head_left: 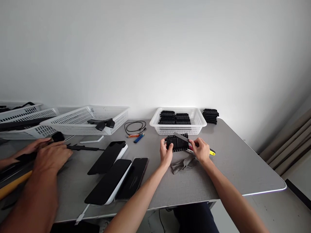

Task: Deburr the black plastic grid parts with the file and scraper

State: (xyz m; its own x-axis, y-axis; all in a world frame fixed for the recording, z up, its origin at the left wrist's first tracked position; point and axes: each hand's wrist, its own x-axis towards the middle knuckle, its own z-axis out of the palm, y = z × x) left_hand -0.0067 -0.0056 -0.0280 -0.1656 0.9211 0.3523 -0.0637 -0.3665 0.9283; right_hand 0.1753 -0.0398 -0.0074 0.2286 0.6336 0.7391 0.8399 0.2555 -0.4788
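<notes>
My left hand (166, 152) is closed around the left end of a black plastic part with toothed edges (173, 144), held up above the table. My right hand (201, 149) pinches one end of a flat grey metal strip (181, 137), which lies slanted across the top of that part. Whether the strip is a file or a blade I cannot tell. Beneath my right hand a crumpled grey cloth (182, 164) rests on the table. A yellow-and-black tool handle (212, 152) pokes out behind that hand, partly hidden.
Similar black parts fill a white basket (179, 130), and more form a stack (210, 116) to its right. Several phones (109, 183) lie left, near a blue lighter (139, 138) and a black cable (126, 127). A co-worker's hands (52, 153) work beside other baskets (109, 111).
</notes>
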